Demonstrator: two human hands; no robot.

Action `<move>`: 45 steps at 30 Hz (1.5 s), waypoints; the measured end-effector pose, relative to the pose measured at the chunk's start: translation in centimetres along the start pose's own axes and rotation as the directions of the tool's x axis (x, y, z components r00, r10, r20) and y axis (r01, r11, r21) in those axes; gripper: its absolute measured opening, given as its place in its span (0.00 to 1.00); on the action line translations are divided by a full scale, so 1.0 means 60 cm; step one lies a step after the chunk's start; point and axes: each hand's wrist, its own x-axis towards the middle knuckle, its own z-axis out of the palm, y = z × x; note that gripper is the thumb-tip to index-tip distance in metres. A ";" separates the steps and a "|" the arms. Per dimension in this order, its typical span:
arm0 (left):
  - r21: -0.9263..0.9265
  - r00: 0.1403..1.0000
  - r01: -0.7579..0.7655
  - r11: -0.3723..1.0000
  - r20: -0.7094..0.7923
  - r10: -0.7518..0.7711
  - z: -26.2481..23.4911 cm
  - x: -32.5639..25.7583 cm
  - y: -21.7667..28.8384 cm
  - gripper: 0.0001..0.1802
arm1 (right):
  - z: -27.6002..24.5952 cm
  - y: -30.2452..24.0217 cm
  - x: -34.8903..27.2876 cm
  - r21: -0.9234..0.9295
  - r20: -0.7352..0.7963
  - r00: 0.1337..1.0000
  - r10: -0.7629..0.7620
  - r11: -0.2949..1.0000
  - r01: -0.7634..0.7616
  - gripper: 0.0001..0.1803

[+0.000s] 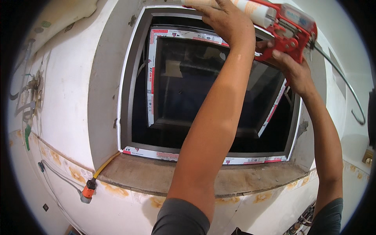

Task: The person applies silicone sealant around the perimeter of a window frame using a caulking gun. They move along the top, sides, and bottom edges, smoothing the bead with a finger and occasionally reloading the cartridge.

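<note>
A red caulking gun (291,33) with a white cartridge (254,12) lies nearly level across the upper right of the view, its front end toward the left. My right hand (293,70) grips its handle, fingers closed behind the trigger area. My left hand (231,23) is raised to the cartridge's front part and closes on it from below; some fingers are hidden. Its hooked metal rod (344,74) sticks out behind, bending down to the right. Both hands are before the top of a dark window frame (126,113). A white sealant line (121,90) runs along the frame's left edge.
Printed protective tape (152,78) covers parts of the window. Below lies a rough stone sill (141,172). A yellow cable (107,164) with an orange connector (89,189) hangs over its left end. Pipes and a tap (31,88) are on the left wall.
</note>
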 end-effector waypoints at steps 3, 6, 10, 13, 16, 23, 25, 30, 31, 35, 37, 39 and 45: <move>0.064 0.998 -0.057 0.996 0.012 0.057 0.003 0.052 -0.010 0.48 | 0.026 0.008 0.061 0.030 0.003 0.999 -0.046 0.998 0.046 0.24; 0.281 0.957 -0.291 0.915 0.072 0.283 0.000 0.053 -0.075 0.49 | 0.021 0.051 0.092 -0.057 -0.006 1.000 -0.025 0.998 0.025 0.25; 0.263 0.922 -0.320 0.910 0.307 0.235 -0.044 0.051 -0.078 0.50 | 0.054 0.064 0.124 -0.103 0.008 0.997 -0.083 0.991 0.083 0.25; 0.229 0.903 -0.397 0.889 0.273 0.333 -0.055 0.081 -0.079 0.50 | 0.082 0.072 0.146 -0.135 0.003 0.992 -0.127 0.983 0.126 0.23; 0.225 0.903 -0.410 0.884 0.239 0.357 -0.068 0.096 -0.088 0.49 | 0.099 0.077 0.162 -0.147 0.031 0.991 -0.130 0.980 0.133 0.23; 0.241 0.901 -0.424 0.873 0.204 0.382 -0.102 0.150 -0.100 0.49 | 0.152 0.093 0.201 -0.100 0.055 0.993 -0.107 0.989 0.112 0.24; 0.246 0.898 -0.430 0.869 0.214 0.383 -0.116 0.163 -0.097 0.49 | 0.174 0.087 0.206 -0.077 0.049 0.993 -0.103 0.991 0.107 0.24; 0.239 0.906 -0.409 0.881 0.221 0.361 -0.126 0.173 -0.104 0.48 | 0.185 0.098 0.212 -0.073 0.055 0.989 -0.136 0.987 0.140 0.24; 0.232 0.901 -0.419 0.878 0.222 0.371 -0.126 0.173 -0.105 0.48 | 0.181 0.104 0.215 -0.074 0.056 0.989 -0.138 0.987 0.142 0.24; 0.184 0.897 -0.409 0.894 0.263 0.356 -0.135 0.167 -0.102 0.48 | 0.171 0.115 0.222 -0.100 0.051 0.989 -0.137 0.985 0.142 0.23; 0.205 0.901 -0.407 0.890 0.253 0.353 -0.132 0.180 -0.109 0.48 | 0.176 0.114 0.223 -0.110 0.057 0.989 -0.134 0.984 0.140 0.23; 0.211 0.908 -0.384 0.899 0.262 0.326 -0.135 0.188 -0.117 0.48 | 0.179 0.117 0.230 -0.103 0.073 0.989 -0.132 0.985 0.139 0.22; 0.209 0.898 -0.414 0.886 0.251 0.360 -0.146 0.210 -0.129 0.48 | 0.194 0.126 0.247 -0.132 0.122 0.984 -0.131 0.980 0.147 0.23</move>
